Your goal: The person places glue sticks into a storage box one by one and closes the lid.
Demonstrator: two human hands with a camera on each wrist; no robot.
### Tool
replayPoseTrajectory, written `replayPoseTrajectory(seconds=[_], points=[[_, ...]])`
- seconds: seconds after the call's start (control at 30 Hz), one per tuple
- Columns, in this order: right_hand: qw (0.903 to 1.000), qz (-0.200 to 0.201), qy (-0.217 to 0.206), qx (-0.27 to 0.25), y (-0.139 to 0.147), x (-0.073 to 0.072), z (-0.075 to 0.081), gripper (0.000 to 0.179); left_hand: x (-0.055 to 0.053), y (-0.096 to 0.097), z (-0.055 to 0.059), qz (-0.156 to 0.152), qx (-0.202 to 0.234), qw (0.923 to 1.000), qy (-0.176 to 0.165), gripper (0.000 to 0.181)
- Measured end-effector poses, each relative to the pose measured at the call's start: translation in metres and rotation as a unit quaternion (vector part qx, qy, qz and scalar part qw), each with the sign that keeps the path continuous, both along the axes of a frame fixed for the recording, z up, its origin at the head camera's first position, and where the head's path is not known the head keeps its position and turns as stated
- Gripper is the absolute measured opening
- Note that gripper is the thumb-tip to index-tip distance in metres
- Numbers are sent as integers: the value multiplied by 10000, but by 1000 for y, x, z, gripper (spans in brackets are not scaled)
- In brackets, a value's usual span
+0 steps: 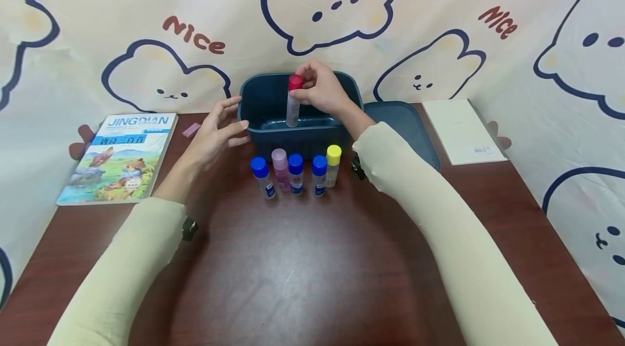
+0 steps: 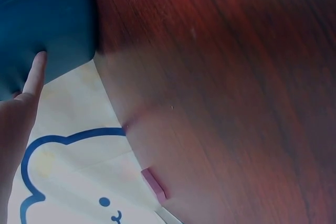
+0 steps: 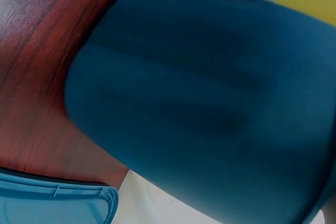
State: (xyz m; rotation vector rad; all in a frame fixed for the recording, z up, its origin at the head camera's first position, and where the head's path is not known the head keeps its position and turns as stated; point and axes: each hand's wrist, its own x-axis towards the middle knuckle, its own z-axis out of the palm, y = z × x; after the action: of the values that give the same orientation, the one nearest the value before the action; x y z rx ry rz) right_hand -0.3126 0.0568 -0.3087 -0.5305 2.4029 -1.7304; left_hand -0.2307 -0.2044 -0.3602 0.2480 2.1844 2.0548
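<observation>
My right hand [image 1: 322, 88] pinches a red-capped glue stick [image 1: 293, 110] by its cap, holding it upright inside the dark blue bin [image 1: 303, 142]. My left hand [image 1: 212, 134] is at the bin's left end, fingers spread and fairly straight; in the left wrist view a finger [image 2: 34, 74] touches the bin's wall. Just in front of the bin stand several more glue sticks: blue-capped ones [image 1: 295, 175], a pink one [image 1: 280, 170] and a yellow-capped one [image 1: 332, 166]. The right wrist view shows the bin's side [image 3: 199, 93], with the right hand out of sight.
A blue lid [image 1: 407, 129] lies right of the bin, then a white booklet [image 1: 466, 132]. On the left are a picture-covered book [image 1: 122, 159] and a small pink block [image 1: 191, 129]. A printed cloth [image 1: 303, 20] hangs behind the table [image 1: 293, 270].
</observation>
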Motion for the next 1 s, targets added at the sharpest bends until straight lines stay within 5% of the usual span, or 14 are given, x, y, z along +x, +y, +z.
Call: replayPoseTrajectory(seconds=[0.47,1.0], points=[[9971,304,-175,683,-6,-7,-5,37,1,-1,3,-4,-96,9999,-49,69],[9910,222,-689,1130,-11,-10,-7,37,1,-1,0,16,-144,9999,0,71]])
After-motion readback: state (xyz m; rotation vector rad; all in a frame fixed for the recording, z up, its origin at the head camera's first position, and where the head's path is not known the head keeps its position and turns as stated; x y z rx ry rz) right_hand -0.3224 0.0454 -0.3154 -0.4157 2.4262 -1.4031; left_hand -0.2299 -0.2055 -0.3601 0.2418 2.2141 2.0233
